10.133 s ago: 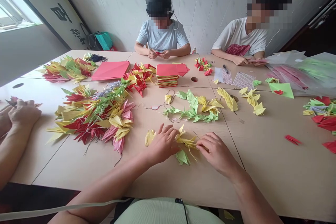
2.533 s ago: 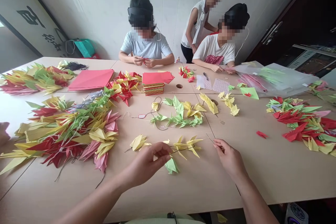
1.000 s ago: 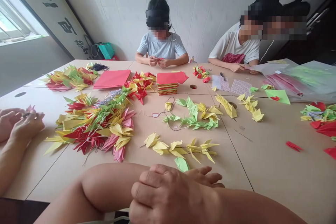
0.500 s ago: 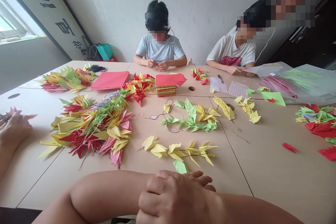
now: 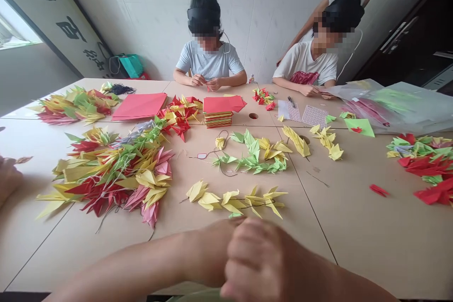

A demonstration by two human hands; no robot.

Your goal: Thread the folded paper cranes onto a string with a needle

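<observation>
My left arm crosses from the left, and my left hand (image 5: pixel 212 247) lies low at the table's near edge. Its fingers are hidden behind my right hand (image 5: pixel 256 262), which is curled into a closed fist, slightly blurred, over the left hand. Whether anything is inside the fist does not show. Just beyond the hands lies a string of yellow folded-paper cranes (image 5: pixel 233 200), with a small green paper piece (image 5: pixel 236 215) mostly covered by my hands. Farther back is a curved green and yellow crane string (image 5: pixel 260 163).
A large heap of crane strings (image 5: pixel 120 170) lies left. Red paper sheets (image 5: pixel 139 106) and a paper stack (image 5: pixel 217 118) stand behind. More red and green cranes (image 5: pixel 424 165) lie right. Co-workers sit opposite; another person's hand (image 5: pixel 9 179) is at the left edge.
The view has shifted, so the table things appear farther left. My right hand has moved right over my left, hiding its fingers. Behind the seated co-worker on the right, another person's arm now shows.
</observation>
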